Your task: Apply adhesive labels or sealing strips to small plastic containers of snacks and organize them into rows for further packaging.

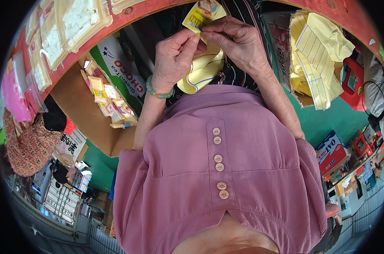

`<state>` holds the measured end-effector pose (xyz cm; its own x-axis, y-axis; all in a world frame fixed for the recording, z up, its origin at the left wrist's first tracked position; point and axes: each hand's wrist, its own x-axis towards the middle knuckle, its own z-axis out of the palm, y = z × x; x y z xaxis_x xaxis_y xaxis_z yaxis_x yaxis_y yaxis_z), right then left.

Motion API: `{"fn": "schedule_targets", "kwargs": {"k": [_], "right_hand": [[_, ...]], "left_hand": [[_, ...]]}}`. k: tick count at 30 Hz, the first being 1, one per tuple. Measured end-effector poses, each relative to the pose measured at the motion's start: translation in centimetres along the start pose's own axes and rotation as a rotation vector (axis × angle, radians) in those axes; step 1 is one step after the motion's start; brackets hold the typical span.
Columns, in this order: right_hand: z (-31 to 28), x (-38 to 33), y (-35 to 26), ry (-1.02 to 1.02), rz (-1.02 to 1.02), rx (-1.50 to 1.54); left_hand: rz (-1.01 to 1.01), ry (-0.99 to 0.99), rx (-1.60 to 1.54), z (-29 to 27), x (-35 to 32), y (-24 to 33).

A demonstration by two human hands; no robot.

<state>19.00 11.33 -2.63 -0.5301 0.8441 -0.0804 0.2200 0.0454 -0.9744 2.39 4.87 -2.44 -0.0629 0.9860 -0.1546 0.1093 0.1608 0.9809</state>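
At the top middle, over my lap, my left hand (174,56) and my right hand (239,45) meet with thumbs and fingertips pinched together. Just beyond the fingertips sits a small flat piece with a yellow printed label (197,19); both hands pinch at its near edge. How far the label is stuck down, I cannot tell. A curled strip of yellow backing paper (202,72) hangs below the hands and lies on the dark striped cloth (238,80) over my lap. A green bead bracelet (159,89) circles my left wrist.
An open cardboard box (84,99) at left holds several small beige pieces (109,95), some yellow-labelled. Clear trays of white pieces (75,21) stand on the red table (128,16). At right, a carton (291,63) overflows with crumpled yellow sheets (316,55), beside a red plastic stool (353,82).
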Motion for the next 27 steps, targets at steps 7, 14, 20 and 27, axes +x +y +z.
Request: {"fn": "schedule_targets", "kwargs": {"k": [7, 14, 20, 27], "right_hand": [[-0.5, -0.5, 0.1, 0.021, -0.072, -0.107], [-0.4, -0.7, -0.2, 0.120, -0.216, -0.286], [-0.7, -0.6, 0.3, 0.097, -0.164, -0.239], [-1.2, -0.6, 0.6, 0.031, -0.124, -0.173]], "left_hand": [[0.055, -0.005, 0.199, 0.7, 0.2, 0.6], [0.119, 0.020, 0.258, 1.3, 0.5, 0.4], [0.071, 0.016, 0.231, 1.6, 0.3, 0.8], [0.088, 0.007, 0.228, 1.8, 0.2, 0.8]]}}
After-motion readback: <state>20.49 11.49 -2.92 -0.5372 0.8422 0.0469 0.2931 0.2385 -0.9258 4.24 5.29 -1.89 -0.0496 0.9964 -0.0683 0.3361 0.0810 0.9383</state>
